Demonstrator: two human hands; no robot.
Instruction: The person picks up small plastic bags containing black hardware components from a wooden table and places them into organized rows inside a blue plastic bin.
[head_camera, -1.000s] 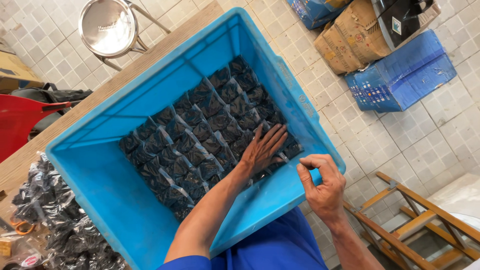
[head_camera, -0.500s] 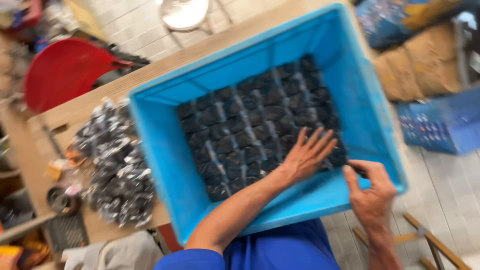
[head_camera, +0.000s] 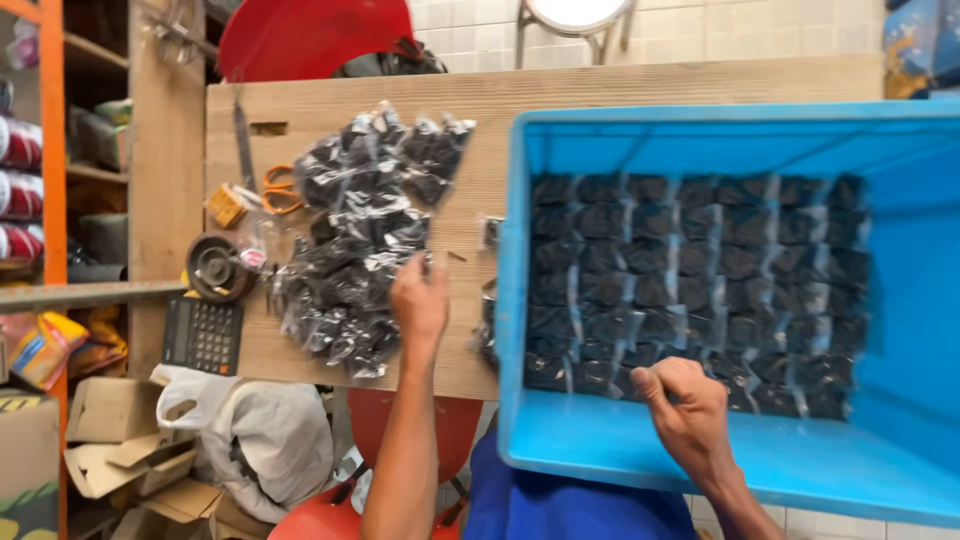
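- My left hand (head_camera: 420, 298) rests on the pile of little black packets (head_camera: 360, 240), on the wooden table (head_camera: 480, 100) just left of the blue crate (head_camera: 700, 450). My fingers curl onto the pile's edge, but I cannot tell if they pinch a packet yet.
- If I grab too many, some could slip off the table's near edge.
- My right hand (head_camera: 690, 405) is closed in a loose fist at the crate's near wall, touching the packed rows (head_camera: 700, 270). I cannot tell if it holds one.
- If I bump them, the neat rows could get messy.
- The crate's near side hangs past the table. A hard push could tip it.
- Scissors (head_camera: 280, 190) lie left of the pile. I could poke myself.
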